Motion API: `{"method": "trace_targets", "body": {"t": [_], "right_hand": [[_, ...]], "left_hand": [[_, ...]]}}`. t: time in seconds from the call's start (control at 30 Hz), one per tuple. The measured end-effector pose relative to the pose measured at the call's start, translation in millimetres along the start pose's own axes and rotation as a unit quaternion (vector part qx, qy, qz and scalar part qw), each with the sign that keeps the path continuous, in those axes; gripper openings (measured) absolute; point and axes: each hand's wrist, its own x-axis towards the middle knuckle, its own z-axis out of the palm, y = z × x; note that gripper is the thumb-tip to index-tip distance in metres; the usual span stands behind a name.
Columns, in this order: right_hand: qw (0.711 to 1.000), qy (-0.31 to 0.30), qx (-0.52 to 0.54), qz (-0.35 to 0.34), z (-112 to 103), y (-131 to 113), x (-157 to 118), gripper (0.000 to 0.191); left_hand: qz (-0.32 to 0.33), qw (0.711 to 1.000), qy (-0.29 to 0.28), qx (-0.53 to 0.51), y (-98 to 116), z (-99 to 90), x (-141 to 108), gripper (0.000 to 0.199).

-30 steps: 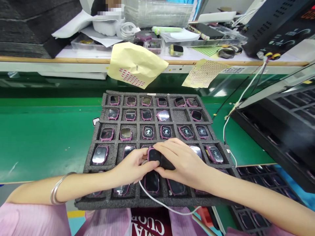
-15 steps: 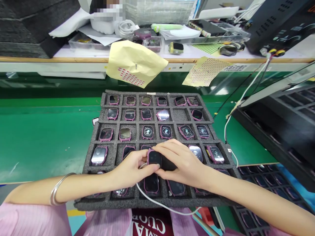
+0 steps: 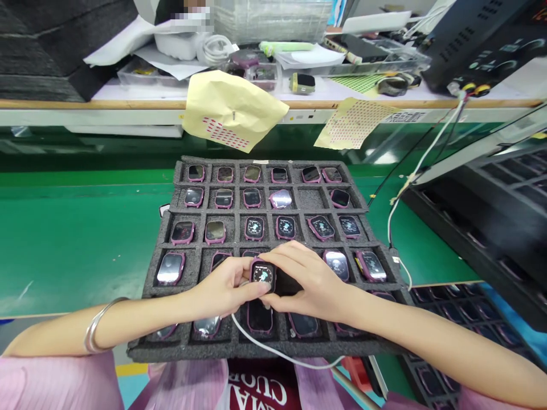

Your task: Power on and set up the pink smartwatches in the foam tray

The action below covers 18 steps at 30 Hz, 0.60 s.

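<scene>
Over the grey foam tray (image 3: 273, 353), a purple-framed watch (image 3: 262, 276) shows a lit dial with white and teal marks. My left hand (image 3: 226, 287) grips it from the left, thumb on the lower screen. From the right, my right hand (image 3: 305, 279) closes its fingertips on the watch's upper and lower edges. A white cable (image 3: 273, 351) runs out from under my left hand and curves right along the tray's front. More purple watches sit in the compartments, among them one with a lit dial (image 3: 255, 228); one compartment (image 3: 311, 199) in the second row holds none.
The tray lies on a green table (image 3: 77, 233). Behind it, a shelf (image 3: 141, 105) carries papers, a green watch (image 3: 302, 83) and clear boxes. Dark foam trays (image 3: 482, 228) and a hanging white cable (image 3: 395, 210) are at the right.
The held watch's screen was dark and now shows a lit dial. Both hands have shifted slightly left with the watch, still gripping it.
</scene>
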Motion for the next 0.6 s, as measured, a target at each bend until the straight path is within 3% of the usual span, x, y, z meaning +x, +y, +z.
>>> {"method": "trace_targets", "body": {"t": [0.17,0.37,0.6], "right_hand": [[1.0,-0.002,-0.021,-0.004,0.1,-4.2,-1.3,0.033],[0.999,-0.007,-0.046,-0.022,-1.2,-9.1,-4.4,0.039],[0.997,0.028,-0.051,-0.055,2.5,-8.6,-3.8,0.035]], "left_hand": [[0.058,0.998,-0.009,-0.018,-4.6,1.1,1.4,0.02],[0.086,0.995,0.011,0.057,-13.7,-2.0,-0.6,0.019],[0.132,0.986,0.03,0.096,-17.9,-1.3,-4.0,0.018]]}}
